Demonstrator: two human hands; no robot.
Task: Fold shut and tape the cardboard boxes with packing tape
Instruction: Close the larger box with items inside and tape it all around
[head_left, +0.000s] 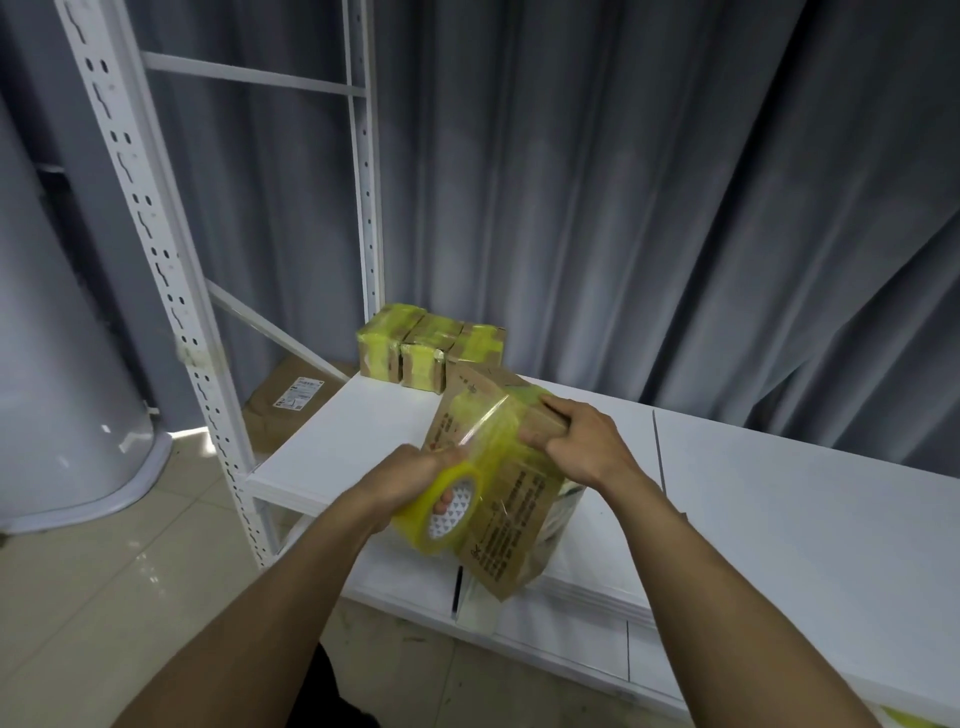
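Left hand (415, 475) grips tape roll (449, 512); right hand (576, 441) holds box (506, 499) between

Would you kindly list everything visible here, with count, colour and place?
cardboard box: one, brown, held tilted at the table's near edge, partly taped
tape roll: one, clear yellowish, against that box's left side
taped boxes: seemingly three, brown under yellowish tape, table's far corner
table: one, white, centre
shelf rack: one, white, left
labelled package: one, brown, low behind the rack
curtain: grey, background
floor: beige tiles, lower left
left hand: fingers grip the tape roll
right hand: fingers grip the cardboard box
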